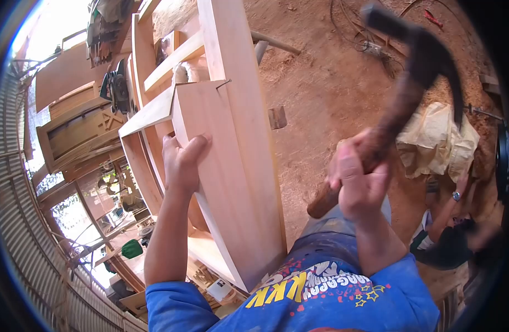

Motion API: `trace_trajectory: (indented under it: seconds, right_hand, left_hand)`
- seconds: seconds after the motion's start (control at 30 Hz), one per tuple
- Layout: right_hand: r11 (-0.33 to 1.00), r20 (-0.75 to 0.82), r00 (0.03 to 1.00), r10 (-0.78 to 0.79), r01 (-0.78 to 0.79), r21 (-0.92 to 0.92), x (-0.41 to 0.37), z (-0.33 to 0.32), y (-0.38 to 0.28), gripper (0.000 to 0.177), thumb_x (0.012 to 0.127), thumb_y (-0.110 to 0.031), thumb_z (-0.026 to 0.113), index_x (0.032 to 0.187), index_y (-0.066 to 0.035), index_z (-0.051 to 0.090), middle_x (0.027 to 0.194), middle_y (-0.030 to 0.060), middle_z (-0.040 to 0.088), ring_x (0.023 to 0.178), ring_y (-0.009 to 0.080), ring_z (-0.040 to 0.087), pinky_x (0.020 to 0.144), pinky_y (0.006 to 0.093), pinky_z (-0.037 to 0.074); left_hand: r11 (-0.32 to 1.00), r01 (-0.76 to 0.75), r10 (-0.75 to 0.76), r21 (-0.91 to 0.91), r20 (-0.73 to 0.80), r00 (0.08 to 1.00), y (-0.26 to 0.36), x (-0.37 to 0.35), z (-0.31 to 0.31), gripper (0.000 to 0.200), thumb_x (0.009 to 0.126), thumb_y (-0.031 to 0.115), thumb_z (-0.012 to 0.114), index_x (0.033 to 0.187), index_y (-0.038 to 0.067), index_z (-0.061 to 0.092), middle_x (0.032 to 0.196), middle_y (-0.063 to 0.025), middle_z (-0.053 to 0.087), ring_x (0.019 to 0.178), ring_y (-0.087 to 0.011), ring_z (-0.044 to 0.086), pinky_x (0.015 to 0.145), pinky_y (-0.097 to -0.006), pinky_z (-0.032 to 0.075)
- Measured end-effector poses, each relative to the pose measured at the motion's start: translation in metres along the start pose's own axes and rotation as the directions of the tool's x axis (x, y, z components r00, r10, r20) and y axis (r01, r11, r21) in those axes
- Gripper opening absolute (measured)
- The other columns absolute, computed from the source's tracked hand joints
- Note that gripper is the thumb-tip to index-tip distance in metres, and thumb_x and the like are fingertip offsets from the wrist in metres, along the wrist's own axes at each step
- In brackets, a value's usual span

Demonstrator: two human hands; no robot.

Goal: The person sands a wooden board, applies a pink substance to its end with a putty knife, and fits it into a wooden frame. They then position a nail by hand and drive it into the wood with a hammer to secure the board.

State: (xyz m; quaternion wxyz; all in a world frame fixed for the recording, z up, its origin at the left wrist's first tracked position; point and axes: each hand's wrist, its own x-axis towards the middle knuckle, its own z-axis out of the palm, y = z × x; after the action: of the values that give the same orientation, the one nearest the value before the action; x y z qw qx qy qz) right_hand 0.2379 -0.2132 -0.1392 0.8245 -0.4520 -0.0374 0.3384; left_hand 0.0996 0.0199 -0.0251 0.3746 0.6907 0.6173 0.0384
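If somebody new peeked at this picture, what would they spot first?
Probably the big hammer, raised at the upper right in the right hand. Next, the long pale wooden frame down the middle, gripped by the left hand, with a nail sticking out near its top corner.

Past the right hand's grip, the hammer head is showing dark, matt metal; within it, the handle is showing brown wood. Under the left hand's grip, the board is showing smooth, pale, matt wood.
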Motion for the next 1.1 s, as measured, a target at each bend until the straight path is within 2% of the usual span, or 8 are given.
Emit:
trace_trajectory:
  seconds: [0.13,0.33,0.63,0.73,0.87,0.97,1.07,1.1]
  right_hand:
    - [0.902,0.086,0.900,0.427,-0.417,-0.109,-0.002,-0.012,-0.005,0.021,0.101,-0.011,0.066,0.114,-0.003,0.051,0.077,-0.0002,0.055,0.064,0.0051,0.057,0.055,0.0244,0.048]
    - [0.667,0.008,0.909,0.418,-0.300,-0.682,0.004,-0.043,-0.009,0.033,0.094,-0.017,0.073,0.118,0.002,0.061,0.085,0.0084,0.067,0.078,0.0162,0.064,0.072,0.0347,0.051]
    - [0.302,-0.049,0.923,0.383,-0.174,-0.937,0.095,-0.072,0.005,0.036,0.093,-0.017,0.069,0.121,0.003,0.060,0.078,0.0171,0.066,0.073,0.0289,0.069,0.069,0.0428,0.053]
    - [0.215,-0.232,0.709,0.666,-0.480,-0.851,0.158,-0.056,0.012,0.032,0.093,-0.018,0.068,0.116,0.002,0.061,0.085,0.0224,0.068,0.082,0.0401,0.070,0.075,0.0475,0.053]
    - [0.160,-0.046,0.777,0.627,-0.187,-0.969,0.210,-0.077,0.020,0.029,0.093,-0.018,0.068,0.112,0.002,0.062,0.088,0.0267,0.067,0.087,0.0471,0.067,0.077,0.0493,0.053]
    - [0.133,0.009,0.787,0.616,-0.092,-0.987,0.240,-0.067,0.020,0.027,0.093,-0.018,0.067,0.111,0.002,0.062,0.083,0.0239,0.066,0.080,0.0422,0.068,0.074,0.0483,0.053]
    - [0.195,-0.007,0.760,0.650,-0.176,-0.965,0.253,-0.076,0.039,0.016,0.097,-0.015,0.067,0.101,-0.004,0.057,0.071,0.0052,0.059,0.052,0.0139,0.057,0.049,0.0330,0.048]
    - [0.211,-0.026,0.746,0.666,-0.222,-0.952,0.256,-0.069,0.039,0.016,0.097,-0.015,0.067,0.101,-0.004,0.057,0.071,0.0045,0.059,0.052,0.0134,0.057,0.048,0.0324,0.047]
  left_hand:
    - [0.996,-0.047,0.047,0.081,0.001,0.999,-0.009,0.005,-0.005,0.048,0.078,0.036,0.070,0.108,-0.002,0.077,0.106,-0.0211,0.068,0.111,-0.0312,0.056,0.096,-0.0426,0.049]
    - [0.961,-0.115,0.126,0.253,-0.029,0.992,-0.005,0.001,-0.002,0.046,0.079,0.039,0.071,0.104,0.002,0.080,0.110,-0.0231,0.073,0.117,-0.0397,0.046,0.104,-0.0447,0.041]
    - [0.909,-0.181,0.179,0.375,0.040,0.983,0.012,0.004,-0.006,0.045,0.077,0.032,0.073,0.112,0.004,0.077,0.109,-0.0194,0.076,0.122,-0.0447,0.046,0.108,-0.0525,0.038]
    - [0.907,-0.156,0.154,0.392,0.037,0.987,0.019,0.007,-0.006,0.049,0.074,0.031,0.076,0.114,0.003,0.077,0.117,-0.0213,0.073,0.124,-0.0464,0.045,0.112,-0.0534,0.037]
    - [0.877,-0.108,0.093,0.468,0.055,0.994,0.020,0.008,-0.011,0.059,0.070,0.031,0.079,0.119,-0.002,0.074,0.127,-0.0284,0.063,0.123,-0.0473,0.050,0.110,-0.0533,0.041]
    - [0.912,-0.079,0.079,0.402,0.017,0.997,0.018,0.011,-0.010,0.067,0.068,0.032,0.079,0.124,-0.004,0.070,0.128,-0.0318,0.058,0.119,-0.0487,0.054,0.107,-0.0525,0.045]
    - [0.920,-0.136,0.139,0.367,0.016,0.990,0.017,0.015,-0.009,0.071,0.069,0.033,0.080,0.127,-0.006,0.067,0.126,-0.0331,0.056,0.114,-0.0500,0.058,0.103,-0.0523,0.048]
    - [0.927,-0.144,0.149,0.345,0.014,0.989,0.019,0.017,-0.008,0.071,0.069,0.033,0.080,0.127,-0.007,0.067,0.126,-0.0326,0.056,0.113,-0.0502,0.058,0.102,-0.0526,0.049]
